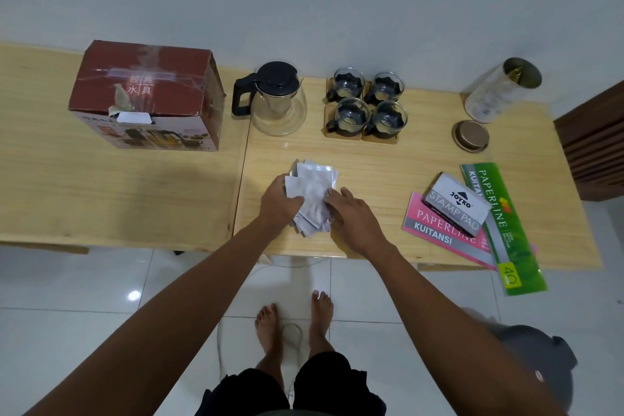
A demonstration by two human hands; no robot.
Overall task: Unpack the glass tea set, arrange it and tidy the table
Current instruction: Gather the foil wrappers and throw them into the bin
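On the far left of the tabletop stands the red box, its top taped over and its near flap torn; I cannot see inside it. Just right of it is the glass teapot with its black lid on and its black handle pointing left; the glass body looks clear, with nothing I can make out in it. Next come the four cups, set two by two on wooden coasters, each in a black holder, close together.

Near me, in the middle, lies a fanned stack of silvery packets. My left hand grips the stack's left edge, thumb over the top. My right hand rests on its right side with the fingers fairly straight, pressing down.

Further right, a pink pad and a green pad lie at the near edge, the green one sticking out over it, with a grey stamp pad box on top of both. Beyond them a round brown lid lies flat, and at the far right a clear canister stands open beside it, tilted in my view; what it holds I cannot tell.
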